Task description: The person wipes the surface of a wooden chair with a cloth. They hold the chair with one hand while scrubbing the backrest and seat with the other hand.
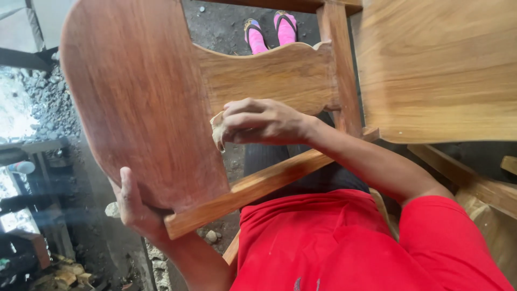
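Observation:
A brown wooden furniture piece fills the head view: a rounded reddish panel point(134, 97) joined to a carved crossboard point(269, 75) and a lower rail point(253, 188). My left hand point(134, 207) grips the panel's bottom edge from below, thumb on its face. My right hand point(258, 121) is closed on a small pale rag or pad point(217, 129) and presses it against the crossboard's lower left corner, next to the panel. My red shirt point(344, 248) shows at the bottom.
A second light wooden panel point(441, 70) stands at the right, with bare wooden bars point(468, 178) under it. My feet in pink sandals point(269, 29) rest on dark ground beyond. Gravel and scraps lie at the left.

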